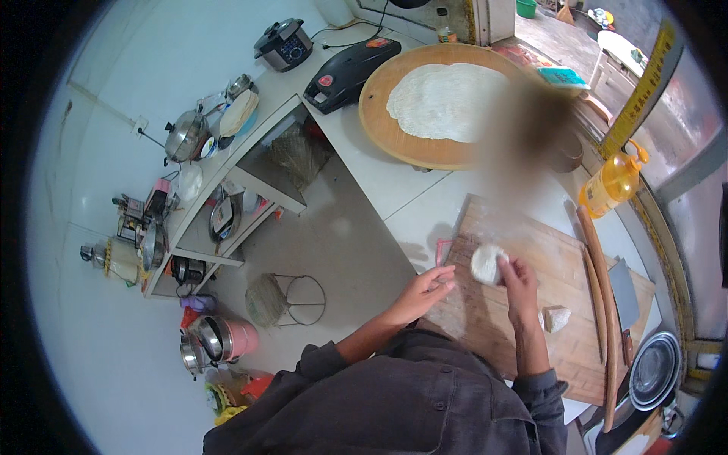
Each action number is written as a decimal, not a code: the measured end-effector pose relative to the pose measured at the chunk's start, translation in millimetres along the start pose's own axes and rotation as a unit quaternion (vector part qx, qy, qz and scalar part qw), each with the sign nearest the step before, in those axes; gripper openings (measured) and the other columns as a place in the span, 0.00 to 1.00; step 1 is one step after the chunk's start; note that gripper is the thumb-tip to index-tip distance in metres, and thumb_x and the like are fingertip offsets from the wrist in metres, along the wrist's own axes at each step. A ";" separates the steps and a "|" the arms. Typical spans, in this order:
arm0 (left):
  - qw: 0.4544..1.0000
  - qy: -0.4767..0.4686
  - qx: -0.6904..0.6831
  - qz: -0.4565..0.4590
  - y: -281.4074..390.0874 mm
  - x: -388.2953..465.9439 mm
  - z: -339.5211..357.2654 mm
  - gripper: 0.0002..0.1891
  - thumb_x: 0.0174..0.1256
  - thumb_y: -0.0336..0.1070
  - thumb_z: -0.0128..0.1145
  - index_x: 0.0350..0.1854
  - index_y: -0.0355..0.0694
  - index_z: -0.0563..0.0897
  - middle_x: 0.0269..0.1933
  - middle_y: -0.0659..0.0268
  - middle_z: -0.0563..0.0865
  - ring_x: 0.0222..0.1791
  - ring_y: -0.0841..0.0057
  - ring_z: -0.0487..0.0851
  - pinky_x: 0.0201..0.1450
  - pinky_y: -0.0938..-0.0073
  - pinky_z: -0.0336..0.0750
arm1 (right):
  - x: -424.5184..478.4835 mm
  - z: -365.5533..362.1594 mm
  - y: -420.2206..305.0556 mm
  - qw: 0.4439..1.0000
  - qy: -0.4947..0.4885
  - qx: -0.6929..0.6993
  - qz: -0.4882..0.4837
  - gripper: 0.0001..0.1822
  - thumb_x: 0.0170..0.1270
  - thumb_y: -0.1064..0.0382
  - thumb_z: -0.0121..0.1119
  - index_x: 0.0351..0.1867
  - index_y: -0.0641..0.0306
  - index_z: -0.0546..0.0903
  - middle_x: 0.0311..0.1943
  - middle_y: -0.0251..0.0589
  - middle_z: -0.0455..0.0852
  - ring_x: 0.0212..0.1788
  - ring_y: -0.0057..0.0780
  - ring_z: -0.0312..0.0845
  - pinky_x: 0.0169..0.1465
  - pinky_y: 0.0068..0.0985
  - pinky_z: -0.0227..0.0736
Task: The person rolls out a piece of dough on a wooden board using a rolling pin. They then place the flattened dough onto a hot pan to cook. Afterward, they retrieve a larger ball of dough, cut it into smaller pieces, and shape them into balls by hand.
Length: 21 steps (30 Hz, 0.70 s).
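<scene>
My right hand [521, 284] pinches the right edge of a small flattened round of white dough [487, 265] over a floured wooden cutting board [560, 244]. Near the board's left edge, my left hand [421, 296] has its thumb and fingers apart with nothing visible between them. A cut piece of dough [557, 319] lies on the board beside my right wrist, and a bit more dough is partly hidden by that wrist. On the board's right side rest a long wooden rolling pin [603, 307], a thinner one [595, 310] and a cleaver [624, 296].
Beyond the board, a large round wooden board [378, 122] carries a rolled-out sheet of dough [441, 99]. A black electric griddle [352, 74] and pressure cooker [283, 44] stand behind. An orange pump bottle [611, 182] stands right; metal basins [655, 369] lie lower right. A brown blur covers part of the view.
</scene>
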State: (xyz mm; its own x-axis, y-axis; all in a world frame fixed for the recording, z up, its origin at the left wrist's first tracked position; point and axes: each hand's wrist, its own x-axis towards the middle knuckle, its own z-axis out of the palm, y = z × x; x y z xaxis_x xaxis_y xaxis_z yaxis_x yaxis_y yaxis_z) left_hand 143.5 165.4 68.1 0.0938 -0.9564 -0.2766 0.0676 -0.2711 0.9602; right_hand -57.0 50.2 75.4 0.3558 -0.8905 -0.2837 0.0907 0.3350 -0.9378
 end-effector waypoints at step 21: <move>0.990 0.043 -0.102 -0.084 -20.4 -12.5 -30.6 0.22 0.74 0.39 0.55 0.67 0.37 0.73 0.61 0.60 0.80 0.54 0.76 0.80 0.59 0.73 0.73 | 91.2 25.2 49.6 0.721 0.032 -0.639 -0.267 0.32 0.68 0.54 0.56 0.73 0.52 0.65 0.75 0.39 0.61 0.77 0.44 0.50 0.76 0.49 0.42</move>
State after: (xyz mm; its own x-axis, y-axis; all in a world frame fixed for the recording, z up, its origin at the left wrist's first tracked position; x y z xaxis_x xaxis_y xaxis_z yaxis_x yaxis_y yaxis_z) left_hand 171.3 186.2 50.7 0.1478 -0.8848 -0.4419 0.2876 -0.3890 0.8752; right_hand 3.3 -6.7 8.1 0.5406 -0.8135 0.2146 -0.7468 -0.5815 -0.3228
